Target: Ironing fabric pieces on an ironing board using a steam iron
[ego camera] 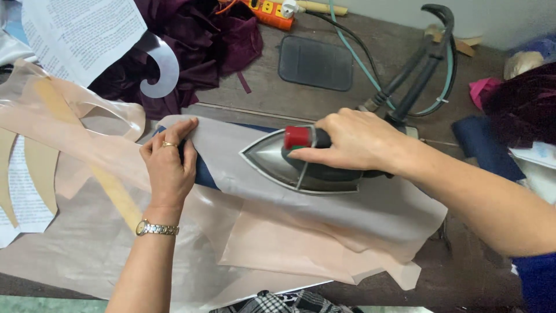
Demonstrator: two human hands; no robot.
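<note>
Right hand [356, 142] wrapped tight round steam iron [304, 162] handle, tip pointing nine o'clock along grey pressing sheet [370, 203], toward left hand [169, 159], fingers flat, pinning sheet edge over navy fabric [205, 174]; left hand nearer that edge.

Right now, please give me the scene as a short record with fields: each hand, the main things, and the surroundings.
Right hand: right hand grips the handle of the iron, near its red knob.
Iron: soleplate down on the grey pressing sheet.
Left hand: left hand presses flat on the sheet's left end, over the navy fabric.
Under the work: pale pink paper pieces on the wooden table.
Behind: maroon cloth, dark pad, orange power strip.
</note>
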